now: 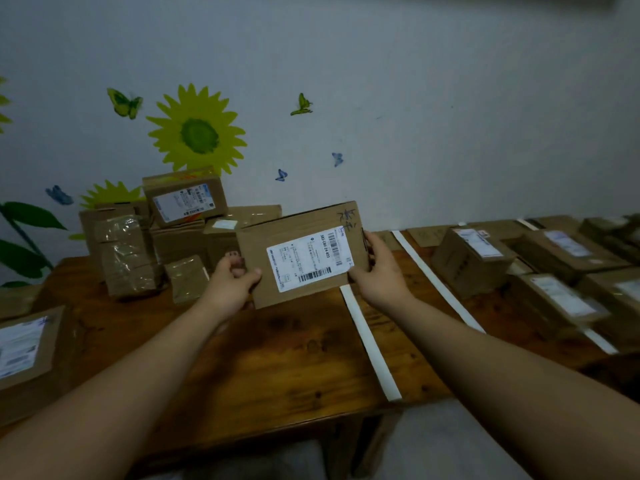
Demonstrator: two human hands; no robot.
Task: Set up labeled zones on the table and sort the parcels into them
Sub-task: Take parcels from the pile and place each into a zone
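A flat brown cardboard parcel (pixel 298 237) with a white shipping label and handwriting at its top corner is held up above the wooden table (pixel 277 358), tilted toward me. My left hand (pixel 232 278) grips its left edge, thumb on the front. My right hand (pixel 381 268) grips its right edge. White tape strips (pixel 369 344) (pixel 436 278) run across the table and mark off zones. Sorted parcels (pixel 471 258) lie in the zones to the right.
A heap of unsorted cardboard parcels (pixel 162 237) stands at the back left against the wall. Another labelled parcel (pixel 27 348) lies at the left edge. The table's front edge runs below my forearms. Flower and butterfly stickers decorate the wall.
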